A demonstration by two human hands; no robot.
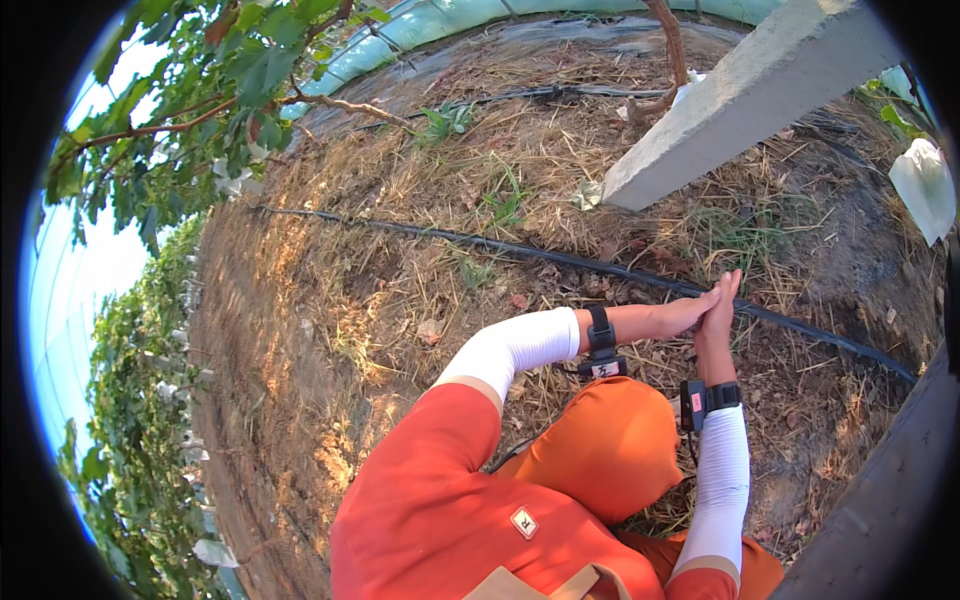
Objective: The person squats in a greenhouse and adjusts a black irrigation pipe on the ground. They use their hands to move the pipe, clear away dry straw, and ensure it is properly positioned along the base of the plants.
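Observation:
My left hand (684,313) and my right hand (718,319) meet in front of me, palms pressed together and fingers pointing away. No object shows between them. They are over a black drip irrigation hose (555,256) that runs across straw-strewn soil; whether they touch it I cannot tell. Each wrist bears a black strapped device, and white sleeves cover the forearms. My bent knee (607,442), in orange cloth, lies between the arms.
A concrete post (720,120) slants up beyond my hands, with a vine trunk (670,52) behind it. A white paper bag (924,191) hangs at the far right. Leafy grapevines (262,67) fill the upper left. A broad grey surface (870,487) edges the lower right.

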